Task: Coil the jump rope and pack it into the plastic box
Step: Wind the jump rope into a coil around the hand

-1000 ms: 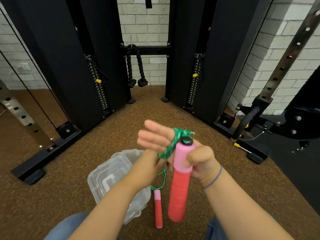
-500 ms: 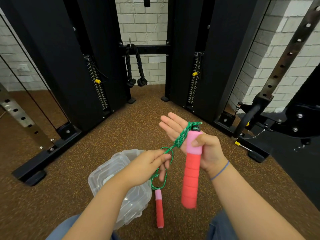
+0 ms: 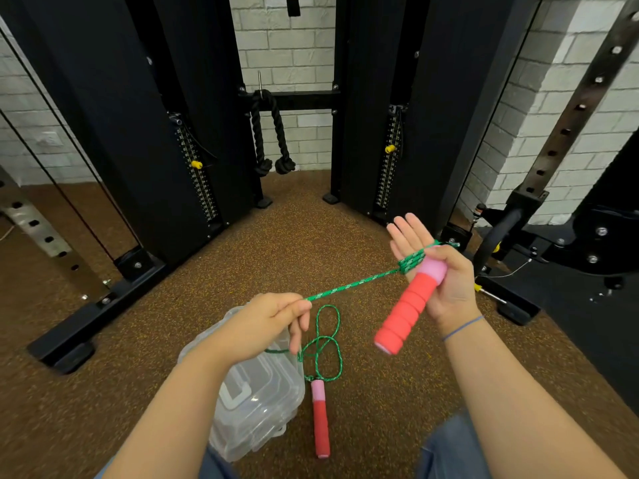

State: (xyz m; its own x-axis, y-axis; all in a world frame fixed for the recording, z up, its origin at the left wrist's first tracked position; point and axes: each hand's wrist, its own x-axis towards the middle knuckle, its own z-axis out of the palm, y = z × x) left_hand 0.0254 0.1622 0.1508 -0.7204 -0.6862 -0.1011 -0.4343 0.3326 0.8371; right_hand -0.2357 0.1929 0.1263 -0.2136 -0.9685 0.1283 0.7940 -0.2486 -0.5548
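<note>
My right hand (image 3: pixel 436 271) holds one red and pink jump rope handle (image 3: pixel 408 307) with the thumb, fingers stretched out. Several turns of the green rope (image 3: pixel 356 283) are wound around its palm. My left hand (image 3: pixel 266 328) pinches the rope, pulled taut between both hands. Below it the slack rope loops down to the second handle (image 3: pixel 320 418), which lies on the floor. The clear plastic box (image 3: pixel 257 392) with its lid on sits on the floor under my left forearm, just left of that handle.
Black cable machine columns (image 3: pixel 166 133) stand ahead on both sides, their base feet (image 3: pixel 86 319) reaching onto the brown rubber floor. A black triceps rope (image 3: pixel 271 140) hangs at the back. A rack upright and black plates stand at the right.
My right hand has moved right and away with the handle. My left hand moved down and left, drawing the rope taut between the hands. More slack now lies looped on the floor.
</note>
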